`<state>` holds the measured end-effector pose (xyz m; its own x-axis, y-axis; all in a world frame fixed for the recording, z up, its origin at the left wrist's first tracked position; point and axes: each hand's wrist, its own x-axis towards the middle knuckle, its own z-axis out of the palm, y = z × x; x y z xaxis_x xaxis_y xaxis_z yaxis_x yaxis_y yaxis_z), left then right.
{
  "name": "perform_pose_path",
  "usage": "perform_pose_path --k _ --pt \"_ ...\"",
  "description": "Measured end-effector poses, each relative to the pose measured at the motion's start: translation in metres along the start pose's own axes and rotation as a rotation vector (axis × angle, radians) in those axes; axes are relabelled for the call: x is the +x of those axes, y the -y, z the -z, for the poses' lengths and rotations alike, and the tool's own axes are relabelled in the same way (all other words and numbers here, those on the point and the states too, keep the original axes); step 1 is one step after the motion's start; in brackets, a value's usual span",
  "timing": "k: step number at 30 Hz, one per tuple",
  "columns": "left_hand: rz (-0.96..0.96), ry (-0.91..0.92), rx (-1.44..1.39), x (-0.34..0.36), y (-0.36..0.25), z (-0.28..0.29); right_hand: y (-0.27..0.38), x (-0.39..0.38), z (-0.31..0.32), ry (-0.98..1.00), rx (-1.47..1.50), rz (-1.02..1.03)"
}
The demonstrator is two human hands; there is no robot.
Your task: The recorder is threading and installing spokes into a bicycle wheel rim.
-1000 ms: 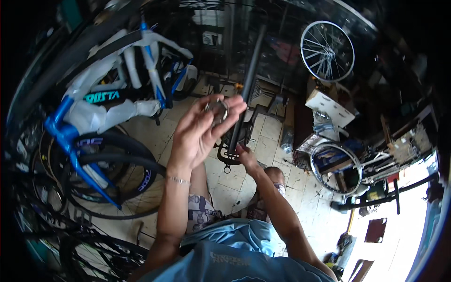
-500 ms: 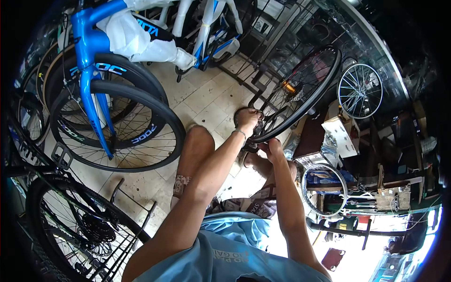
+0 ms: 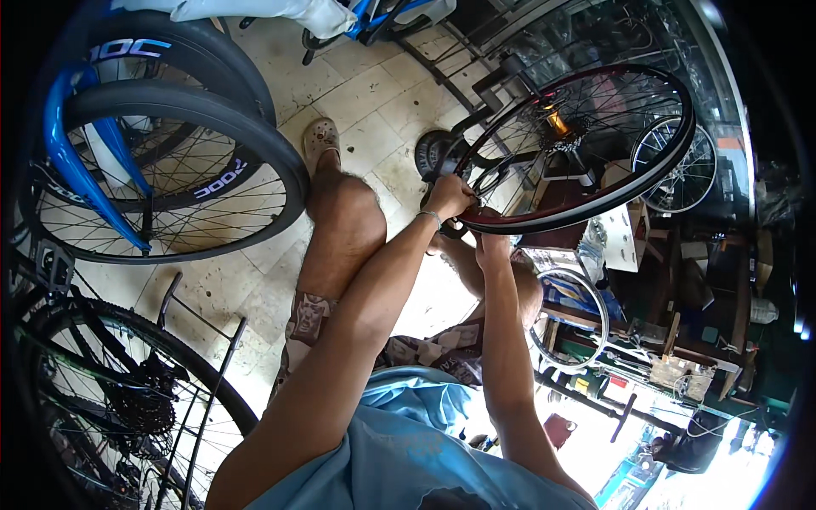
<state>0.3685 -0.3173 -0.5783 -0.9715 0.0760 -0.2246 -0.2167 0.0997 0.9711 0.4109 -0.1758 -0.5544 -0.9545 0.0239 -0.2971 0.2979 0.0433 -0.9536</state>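
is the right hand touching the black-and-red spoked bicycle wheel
Touching: the head view shows the right hand gripping the black-and-red spoked bicycle wheel at its near edge, no gap showing.

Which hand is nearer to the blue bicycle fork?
Left. The left hand, at the wheel, is to the right of the blue bicycle fork; the right hand, at the same wheel, is farther right.

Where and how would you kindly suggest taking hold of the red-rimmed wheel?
Probably by the near edge of the wheel, coming from the wearer's side: that edge curves toward the body, beside the left hand and right hand, while the sprockets sit well inward.
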Motion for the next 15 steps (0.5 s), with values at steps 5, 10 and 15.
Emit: perform_pose_path --k 5,10,15 --pt "0.024 0.139 0.035 0.001 -0.004 0.007 0.005 -0.002 -0.005 -0.084 0.144 -0.112" --pt "-0.062 0.143 0.107 0.001 0.006 0.008 -0.011 0.012 -0.001 -0.008 0.054 -0.018" --pt "-0.157 0.159 0.268 0.016 -0.001 0.005 -0.04 0.044 0.02 0.304 -0.142 0.309"
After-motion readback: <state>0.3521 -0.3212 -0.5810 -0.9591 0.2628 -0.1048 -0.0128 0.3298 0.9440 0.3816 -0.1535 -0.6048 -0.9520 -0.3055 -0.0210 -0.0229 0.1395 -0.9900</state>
